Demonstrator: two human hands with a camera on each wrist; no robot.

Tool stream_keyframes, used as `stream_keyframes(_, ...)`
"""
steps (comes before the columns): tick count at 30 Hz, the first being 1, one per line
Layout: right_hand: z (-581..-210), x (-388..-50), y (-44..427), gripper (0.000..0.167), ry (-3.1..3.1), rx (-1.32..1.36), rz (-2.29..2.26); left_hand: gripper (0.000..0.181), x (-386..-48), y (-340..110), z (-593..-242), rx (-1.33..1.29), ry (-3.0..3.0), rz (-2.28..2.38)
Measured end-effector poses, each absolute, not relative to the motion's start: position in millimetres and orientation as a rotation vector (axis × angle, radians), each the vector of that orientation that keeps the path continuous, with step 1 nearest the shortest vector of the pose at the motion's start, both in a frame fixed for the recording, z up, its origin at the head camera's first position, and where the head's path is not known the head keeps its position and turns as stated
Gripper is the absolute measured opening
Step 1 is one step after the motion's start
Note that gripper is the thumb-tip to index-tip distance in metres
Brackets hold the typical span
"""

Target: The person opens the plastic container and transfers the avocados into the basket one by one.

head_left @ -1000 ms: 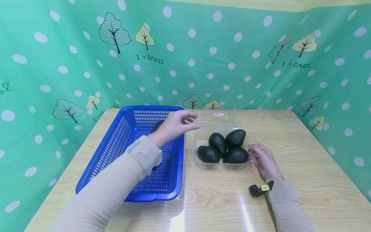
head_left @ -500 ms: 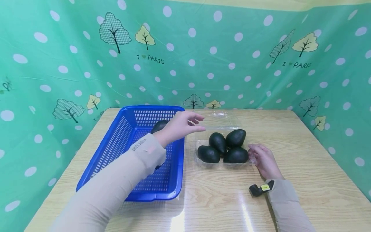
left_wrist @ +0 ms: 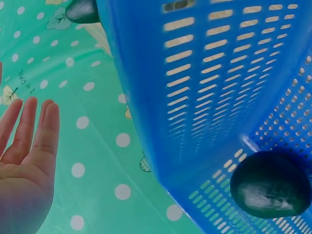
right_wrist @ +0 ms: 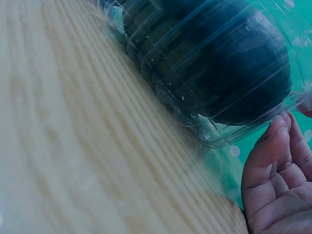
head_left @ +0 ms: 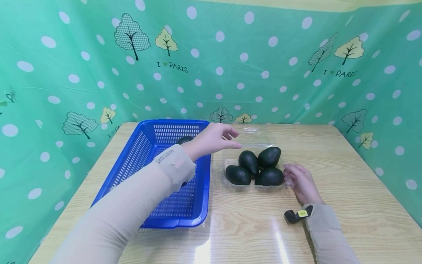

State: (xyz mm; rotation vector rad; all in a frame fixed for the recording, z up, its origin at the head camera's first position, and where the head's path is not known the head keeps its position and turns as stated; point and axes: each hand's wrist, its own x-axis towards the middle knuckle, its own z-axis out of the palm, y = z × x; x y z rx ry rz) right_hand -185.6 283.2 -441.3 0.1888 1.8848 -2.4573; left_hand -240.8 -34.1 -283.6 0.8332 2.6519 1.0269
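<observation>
A clear plastic container (head_left: 228, 162) holds several dark avocados (head_left: 269, 176), its lid (head_left: 255, 136) folded back behind them. My left hand (head_left: 215, 139) hovers just behind and left of the avocados, fingers apart and holding nothing; the left wrist view also shows that hand (left_wrist: 29, 156) empty. At the container's right edge, my right hand (head_left: 301, 182) pinches the plastic rim. In the right wrist view thumb and fingers of this hand (right_wrist: 280, 180) meet at the rim, beside an avocado (right_wrist: 234, 63) inside.
A blue perforated basket (head_left: 205, 198) stands on the wooden table (head_left: 250, 227), left of the container. One dark avocado (left_wrist: 270, 185) lies in the basket, partly hidden by my left arm in the head view. Green dotted cloth (head_left: 211, 47) hangs behind and at both sides.
My left hand has moved right, from near the basket's rim toward the avocados in the container. My right hand stays at the container's edge.
</observation>
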Motion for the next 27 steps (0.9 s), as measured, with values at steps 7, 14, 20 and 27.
stream_keyframes(7,-442,-186,283,0.024,1.903,0.2,-2.448,0.045,-243,-25,-278,0.778,2.623,0.998)
stream_keyframes(14,-442,-186,282,0.023,1.904,0.201,-2.444,0.045,-251,-19,-273,0.685,2.601,0.986)
stream_keyframes(20,-442,-186,282,0.024,1.915,0.191,-2.433,0.048,-252,-15,-273,0.641,2.588,0.951)
stream_keyframes(27,-441,-186,283,0.024,1.903,0.183,-2.44,0.052,-255,-9,-281,0.643,2.57,0.842)
